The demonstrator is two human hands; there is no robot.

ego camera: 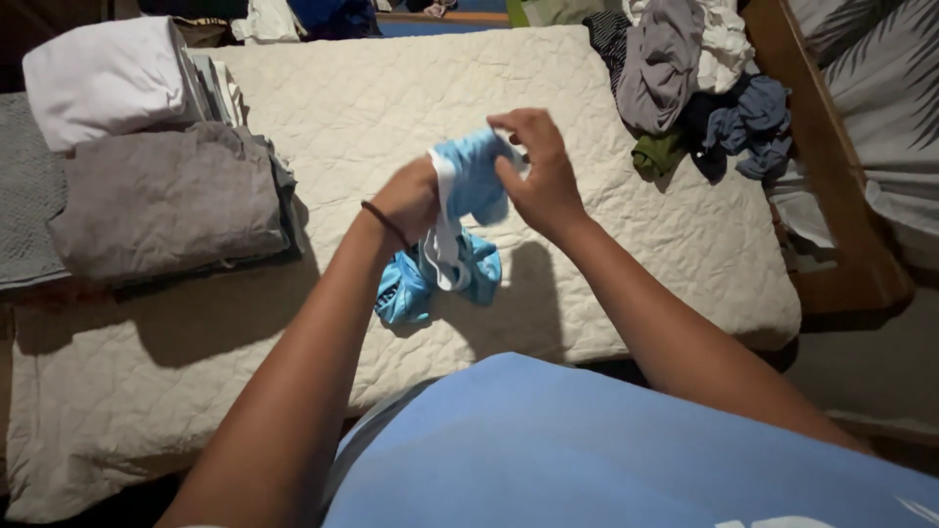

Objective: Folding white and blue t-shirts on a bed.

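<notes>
Both my hands hold a small light-blue garment (468,186) with a white band above the quilted cream mattress (391,108). My left hand (409,198), with a dark band on its wrist, grips the garment's left side. My right hand (536,171) pinches its upper right edge between thumb and fingers. The garment's lower part (430,279) hangs crumpled down to the mattress.
Folded grey and white clothes (166,196) are stacked at the left of the mattress. A heap of unfolded clothes (694,88) lies at the far right corner. A wooden bed frame (831,196) runs along the right side.
</notes>
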